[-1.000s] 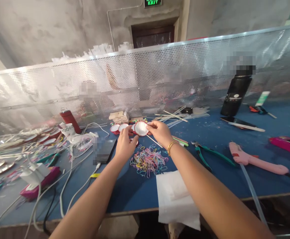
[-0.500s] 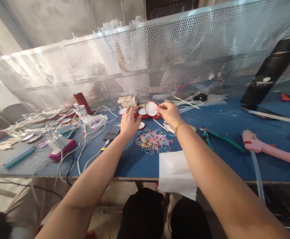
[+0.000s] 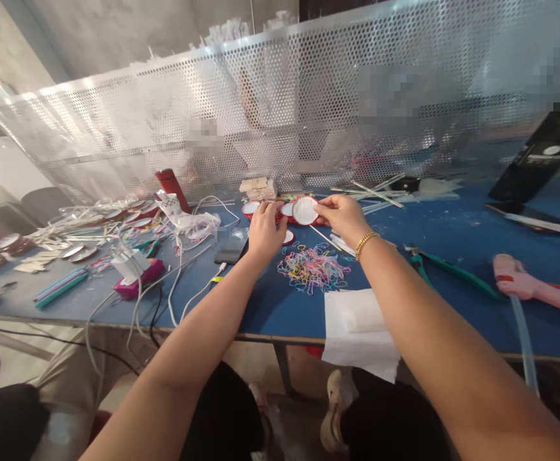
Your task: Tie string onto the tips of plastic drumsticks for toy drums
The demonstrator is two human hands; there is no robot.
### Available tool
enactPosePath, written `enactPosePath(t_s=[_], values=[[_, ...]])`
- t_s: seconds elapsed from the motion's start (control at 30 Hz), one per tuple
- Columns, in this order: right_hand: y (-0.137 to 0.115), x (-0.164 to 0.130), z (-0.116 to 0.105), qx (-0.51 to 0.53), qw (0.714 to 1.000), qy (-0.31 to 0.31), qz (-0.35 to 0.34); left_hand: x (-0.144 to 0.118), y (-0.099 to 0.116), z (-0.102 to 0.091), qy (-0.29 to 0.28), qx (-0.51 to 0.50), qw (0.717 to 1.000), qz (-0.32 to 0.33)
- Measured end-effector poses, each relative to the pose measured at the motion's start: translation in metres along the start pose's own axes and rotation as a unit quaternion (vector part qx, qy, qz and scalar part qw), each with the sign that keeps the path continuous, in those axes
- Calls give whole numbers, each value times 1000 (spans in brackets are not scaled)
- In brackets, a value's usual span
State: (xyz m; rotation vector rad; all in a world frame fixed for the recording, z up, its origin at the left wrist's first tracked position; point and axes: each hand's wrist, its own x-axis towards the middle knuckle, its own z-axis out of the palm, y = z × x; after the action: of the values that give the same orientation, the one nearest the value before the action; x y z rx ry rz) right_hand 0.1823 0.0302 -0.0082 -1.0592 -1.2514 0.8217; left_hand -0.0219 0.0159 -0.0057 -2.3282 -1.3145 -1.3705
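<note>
My right hand (image 3: 341,218) pinches a small round white disc with a red rim (image 3: 305,210), held tilted above the blue table (image 3: 452,256). My left hand (image 3: 265,232) reaches beside it, fingers curled near more red-rimmed discs (image 3: 251,208) lying at the back. A thin stick (image 3: 325,238) lies under the right hand. Just in front of both hands sits a pile of small coloured rubber bands (image 3: 312,269).
White folded cloth (image 3: 359,330) hangs over the front edge. Green pliers (image 3: 447,269) and a pink glue gun (image 3: 534,288) lie right. A phone (image 3: 232,246), cables (image 3: 174,282), a pink box (image 3: 138,282) lie left. A black bottle (image 3: 543,160) stands before the perforated metal screen (image 3: 308,109).
The camera has tilted down and shifted left, so the table edge and my legs show. Both hands stay at the discs; the right hand still holds the white disc.
</note>
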Motion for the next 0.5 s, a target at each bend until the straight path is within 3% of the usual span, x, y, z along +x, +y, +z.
enactPosePath(t_s=[0.33, 0.5], values=[[3, 1, 3, -31, 999, -34, -23, -1, -8, -5, -24, 52, 998, -25], [-1, 0, 4, -18, 999, -41, -23, 1, -10, -1, -67, 2, 996, -65]])
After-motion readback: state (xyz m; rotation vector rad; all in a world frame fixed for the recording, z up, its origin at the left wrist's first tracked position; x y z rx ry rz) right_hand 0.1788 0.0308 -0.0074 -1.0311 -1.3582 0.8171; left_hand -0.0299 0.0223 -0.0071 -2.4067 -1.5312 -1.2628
